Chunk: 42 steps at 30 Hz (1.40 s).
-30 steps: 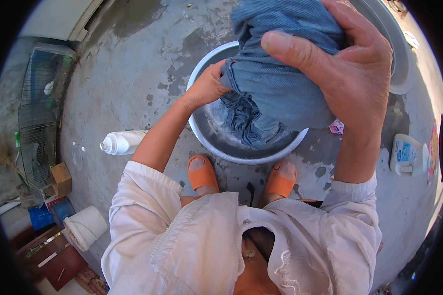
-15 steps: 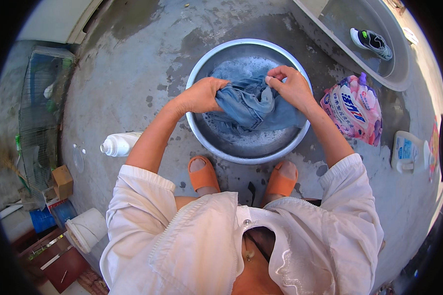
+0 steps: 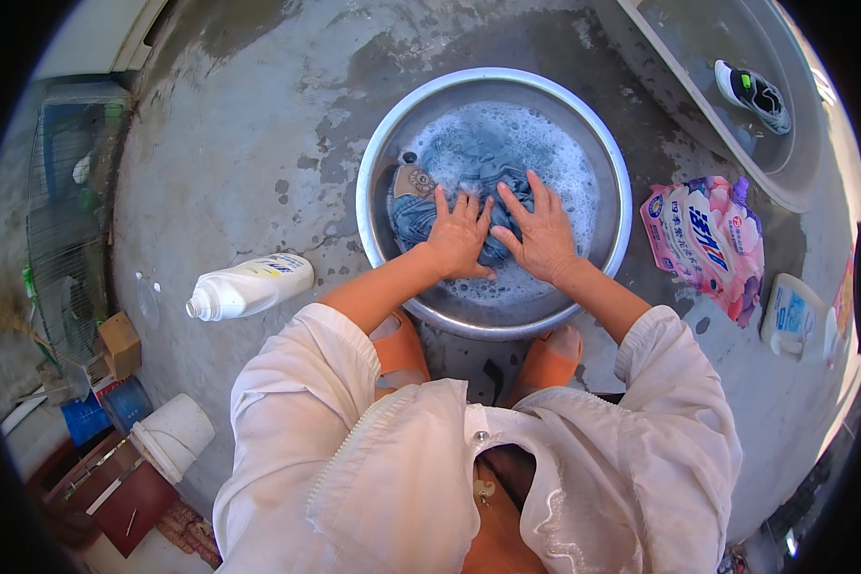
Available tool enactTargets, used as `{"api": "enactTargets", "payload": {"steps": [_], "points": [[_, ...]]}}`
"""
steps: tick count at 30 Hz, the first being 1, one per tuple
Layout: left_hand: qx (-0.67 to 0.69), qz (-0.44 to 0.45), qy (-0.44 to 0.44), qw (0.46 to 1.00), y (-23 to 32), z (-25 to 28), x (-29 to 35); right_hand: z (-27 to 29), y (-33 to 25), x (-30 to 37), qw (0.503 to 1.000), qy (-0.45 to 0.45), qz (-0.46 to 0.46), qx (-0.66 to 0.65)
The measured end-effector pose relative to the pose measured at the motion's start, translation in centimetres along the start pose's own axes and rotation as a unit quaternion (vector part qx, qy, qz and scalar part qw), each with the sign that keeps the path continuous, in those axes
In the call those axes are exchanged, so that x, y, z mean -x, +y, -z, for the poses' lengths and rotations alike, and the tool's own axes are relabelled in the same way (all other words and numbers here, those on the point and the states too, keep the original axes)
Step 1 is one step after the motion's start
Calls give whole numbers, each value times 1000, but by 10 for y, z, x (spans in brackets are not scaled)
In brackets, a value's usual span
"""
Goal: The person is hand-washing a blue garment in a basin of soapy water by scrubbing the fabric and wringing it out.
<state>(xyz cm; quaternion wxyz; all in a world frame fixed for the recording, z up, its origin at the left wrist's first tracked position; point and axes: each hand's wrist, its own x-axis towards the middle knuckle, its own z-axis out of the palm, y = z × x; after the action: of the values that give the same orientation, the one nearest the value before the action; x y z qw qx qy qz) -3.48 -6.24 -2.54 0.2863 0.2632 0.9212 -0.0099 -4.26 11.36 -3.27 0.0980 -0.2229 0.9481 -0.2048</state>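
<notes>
- Head view: blue denim garment [image 3: 469,167] lies soaked, crumpled, half sunk under white suds inside the metal basin [image 3: 378,158]; brown patch at its left edge
- my left hand [image 3: 459,234] and right hand [image 3: 542,232] press flat on it; fingers spread, gripping nothing
- white bottle [image 3: 249,285] lies left; pink detergent bag [image 3: 703,239] right

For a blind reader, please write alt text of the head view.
Both hands, left hand and right hand, press blue jeans flat into a metal basin of soapy water on wet concrete; a white bottle lies nearby.
</notes>
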Motion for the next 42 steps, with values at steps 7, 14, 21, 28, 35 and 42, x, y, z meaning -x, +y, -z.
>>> {"api": "enactTargets", "payload": {"steps": [7,14,21,28,35,42], "points": [[101,-1,-121,988,-14,0,-45,-8,16,-74,980,-183,-72,10],[244,-25,-46,968,-31,-46,-56,-41,39,-123,963,-249,-13,103],[212,30,-164,963,-34,-1,-61,-4,16,-116,964,-238,-116,27],[282,-72,-5,957,-37,1,-25,-6,30,-75,888,-52,-314,-332],[523,-54,-61,849,-74,53,26,83,-35,-46,803,-19,-286,-522],[786,-134,42,602,-57,104,44,141,-99,-29,926,42,-83,-366]]}}
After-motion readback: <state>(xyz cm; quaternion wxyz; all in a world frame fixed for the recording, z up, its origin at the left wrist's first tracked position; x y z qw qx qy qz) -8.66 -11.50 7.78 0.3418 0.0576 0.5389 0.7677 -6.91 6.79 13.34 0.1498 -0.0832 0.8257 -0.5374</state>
